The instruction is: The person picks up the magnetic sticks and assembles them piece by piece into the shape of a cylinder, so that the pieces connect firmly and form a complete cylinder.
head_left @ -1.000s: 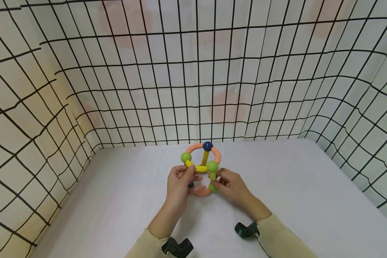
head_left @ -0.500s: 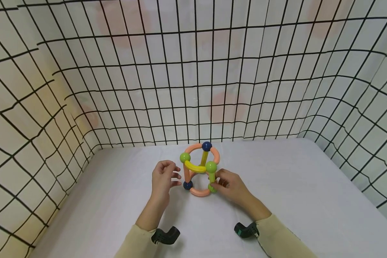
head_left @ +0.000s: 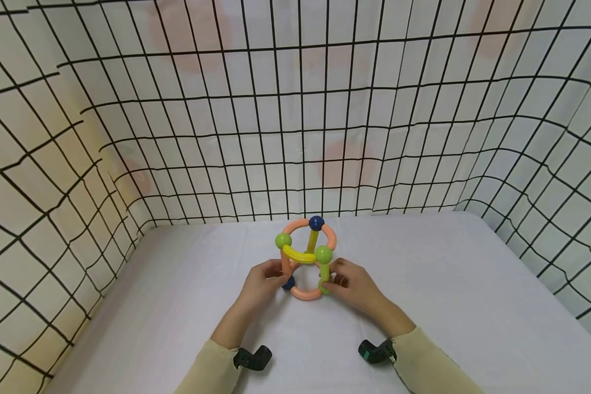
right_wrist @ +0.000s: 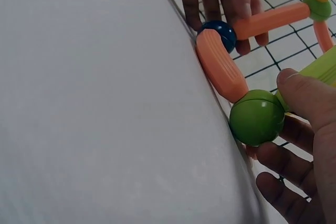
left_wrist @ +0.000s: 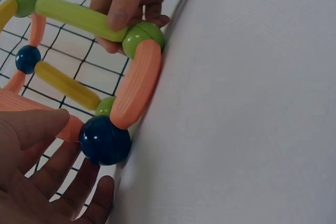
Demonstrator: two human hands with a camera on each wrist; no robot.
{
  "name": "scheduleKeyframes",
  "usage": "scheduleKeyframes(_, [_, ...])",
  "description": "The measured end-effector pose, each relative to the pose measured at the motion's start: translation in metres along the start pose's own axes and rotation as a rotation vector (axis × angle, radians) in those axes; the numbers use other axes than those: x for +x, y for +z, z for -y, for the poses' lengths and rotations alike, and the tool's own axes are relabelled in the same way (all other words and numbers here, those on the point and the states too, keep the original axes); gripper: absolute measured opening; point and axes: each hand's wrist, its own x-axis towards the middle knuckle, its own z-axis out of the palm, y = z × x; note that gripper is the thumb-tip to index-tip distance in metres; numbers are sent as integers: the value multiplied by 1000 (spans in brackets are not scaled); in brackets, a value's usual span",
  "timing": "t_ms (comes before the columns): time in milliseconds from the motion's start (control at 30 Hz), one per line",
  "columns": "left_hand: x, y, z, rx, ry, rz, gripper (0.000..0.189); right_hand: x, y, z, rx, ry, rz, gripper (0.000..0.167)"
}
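Observation:
A two-tier frame of balls and sticks stands on the white table in the head view. Its upper ring has a yellow curved stick, orange curved sticks, green balls and a dark blue ball. My left hand pinches the upright orange stick with thumb and fingers, just above the lower dark blue ball. On the other side, my right hand pinches the upright green stick by the lower green ball. An orange curved stick joins these two lower balls at the front.
A white cloth covers the table. Black wire grid stands along the back and both sides, with pale fabric behind it. Dark devices are strapped at both wrists over beige sleeves.
My left hand has left the yellow curved stick, drawn back to the left, then come in lower onto the upright orange stick. The right hand and the frame stay nearly still.

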Motion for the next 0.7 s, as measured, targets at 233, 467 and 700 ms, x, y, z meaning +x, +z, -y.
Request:
scheduleKeyframes(233, [0, 6, 5, 20, 66, 41, 27, -2, -6, -5, -22, 27, -17, 22])
scheduleKeyframes(467, [-6, 14, 3, 90, 127, 9, 23, -4, -7, -11, -67, 34, -53, 18])
scheduleKeyframes(700, [-9, 17, 1, 100, 118, -28, 25, -4, -7, -12, -44, 19, -76, 14])
